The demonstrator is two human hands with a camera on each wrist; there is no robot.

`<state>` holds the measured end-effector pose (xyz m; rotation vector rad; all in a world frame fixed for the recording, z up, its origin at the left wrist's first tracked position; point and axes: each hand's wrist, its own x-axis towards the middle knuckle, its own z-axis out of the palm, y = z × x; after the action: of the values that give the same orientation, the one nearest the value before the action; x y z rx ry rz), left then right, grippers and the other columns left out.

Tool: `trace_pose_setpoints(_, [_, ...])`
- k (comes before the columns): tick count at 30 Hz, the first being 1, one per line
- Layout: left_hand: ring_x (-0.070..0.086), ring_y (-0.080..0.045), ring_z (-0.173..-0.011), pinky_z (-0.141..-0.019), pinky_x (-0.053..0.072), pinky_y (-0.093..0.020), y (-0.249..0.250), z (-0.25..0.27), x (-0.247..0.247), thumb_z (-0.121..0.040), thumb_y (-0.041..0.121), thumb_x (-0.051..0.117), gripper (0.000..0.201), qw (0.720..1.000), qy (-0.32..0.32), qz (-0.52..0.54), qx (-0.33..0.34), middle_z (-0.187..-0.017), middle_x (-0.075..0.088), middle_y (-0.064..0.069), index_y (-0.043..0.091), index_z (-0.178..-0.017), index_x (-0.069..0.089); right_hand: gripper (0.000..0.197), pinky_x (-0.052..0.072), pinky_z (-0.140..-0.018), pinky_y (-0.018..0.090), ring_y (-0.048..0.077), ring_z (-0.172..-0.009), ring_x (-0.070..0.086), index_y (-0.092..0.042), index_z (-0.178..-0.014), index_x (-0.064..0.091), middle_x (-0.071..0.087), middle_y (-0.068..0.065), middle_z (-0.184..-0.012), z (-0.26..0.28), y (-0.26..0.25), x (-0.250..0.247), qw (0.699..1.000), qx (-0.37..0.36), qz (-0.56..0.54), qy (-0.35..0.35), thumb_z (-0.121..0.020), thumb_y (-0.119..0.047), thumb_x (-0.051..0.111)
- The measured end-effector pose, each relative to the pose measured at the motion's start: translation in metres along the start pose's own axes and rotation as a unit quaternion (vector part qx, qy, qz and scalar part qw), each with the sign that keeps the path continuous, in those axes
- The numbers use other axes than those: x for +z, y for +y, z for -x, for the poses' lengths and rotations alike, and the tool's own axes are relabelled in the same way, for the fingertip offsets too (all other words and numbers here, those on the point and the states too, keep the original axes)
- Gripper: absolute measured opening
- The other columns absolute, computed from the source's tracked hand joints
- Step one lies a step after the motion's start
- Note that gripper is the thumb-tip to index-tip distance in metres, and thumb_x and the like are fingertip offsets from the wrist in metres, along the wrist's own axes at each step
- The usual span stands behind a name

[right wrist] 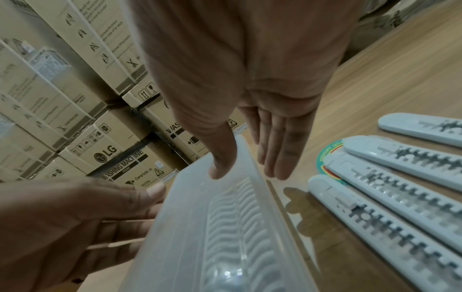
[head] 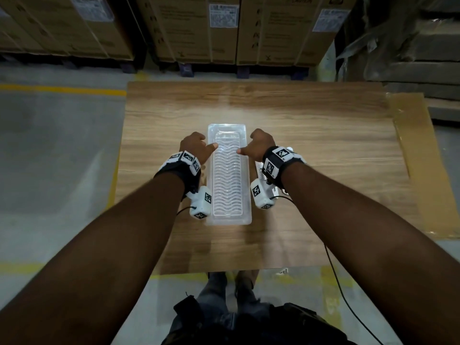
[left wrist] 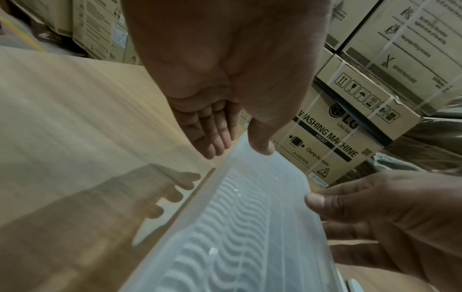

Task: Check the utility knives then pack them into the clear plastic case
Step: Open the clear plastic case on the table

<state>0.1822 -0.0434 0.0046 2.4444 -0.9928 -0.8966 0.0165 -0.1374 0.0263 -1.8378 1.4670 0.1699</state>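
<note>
The clear plastic case (head: 227, 175) lies lengthwise on the wooden table (head: 311, 125), its ribbed wavy surface facing up. My left hand (head: 199, 146) holds its left edge near the far end, thumb on top and fingers down along the side wall (left wrist: 212, 138). On the opposite edge my right hand (head: 256, 145) does the same, thumb on the rim (right wrist: 220, 168). Several white utility knives (right wrist: 390, 197) lie side by side on the table just right of the case. In the head view my right wrist hides nearly all of them.
A round green sticker (right wrist: 327, 156) shows under the knife tips. A brown cardboard sheet (head: 410, 120) sticks out under the table's right side. Stacked washing-machine cartons (head: 199, 28) stand behind the table. A black cable (head: 336, 277) hangs from my right wrist.
</note>
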Motion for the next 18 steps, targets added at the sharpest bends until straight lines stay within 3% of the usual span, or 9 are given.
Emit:
trace_pose_setpoints(6, [0.060, -0.026, -0.111, -0.088, 0.047, -0.032, 0.001, -0.017, 0.011, -0.072, 0.041, 0.082, 0.064, 1.000, 0.012, 0.002, 0.000, -0.120, 0.064, -0.010, 0.008, -0.120, 0.055, 0.070, 0.049, -0.088, 0.034, 0.029, -0.114, 0.058, -0.003, -0.118, 0.055, 0.062, 0.014, -0.122, -0.011, -0.007, 0.008, 0.999, -0.009, 0.011, 0.032, -0.065, -0.034, 0.089])
trace_pose_setpoints(10, [0.061, -0.025, -0.104, -0.079, 0.047, -0.030, -0.001, -0.019, 0.015, -0.069, 0.036, 0.084, 0.063, 0.999, 0.026, 0.021, 0.003, -0.116, 0.062, -0.010, 0.007, -0.115, 0.053, 0.068, 0.041, -0.076, 0.030, 0.030, -0.111, 0.058, -0.003, -0.113, 0.052, 0.059, 0.015, -0.120, -0.013, -0.007, 0.015, 0.998, -0.014, 0.013, 0.055, -0.065, -0.031, 0.090])
trace_pose_setpoints(15, [0.059, -0.027, -0.105, -0.080, 0.042, -0.028, 0.000, -0.010, 0.019, -0.072, 0.030, 0.083, 0.060, 0.997, 0.063, 0.033, 0.025, -0.118, 0.057, -0.014, 0.003, -0.116, 0.051, 0.063, 0.045, -0.080, 0.033, 0.031, -0.111, 0.058, -0.002, -0.115, 0.051, 0.056, 0.016, -0.122, -0.009, -0.004, 0.018, 0.997, -0.037, 0.024, 0.065, -0.071, -0.031, 0.086])
trace_pose_setpoints(18, [0.056, -0.029, -0.109, -0.088, 0.045, -0.033, 0.003, -0.008, 0.017, -0.075, 0.029, 0.081, 0.063, 0.998, 0.052, 0.009, 0.040, -0.123, 0.053, -0.015, 0.003, -0.121, 0.049, 0.066, 0.045, -0.084, 0.032, 0.031, -0.114, 0.056, 0.000, -0.118, 0.050, 0.054, 0.017, -0.125, -0.010, -0.006, 0.014, 0.997, -0.043, 0.040, 0.046, -0.072, -0.032, 0.085])
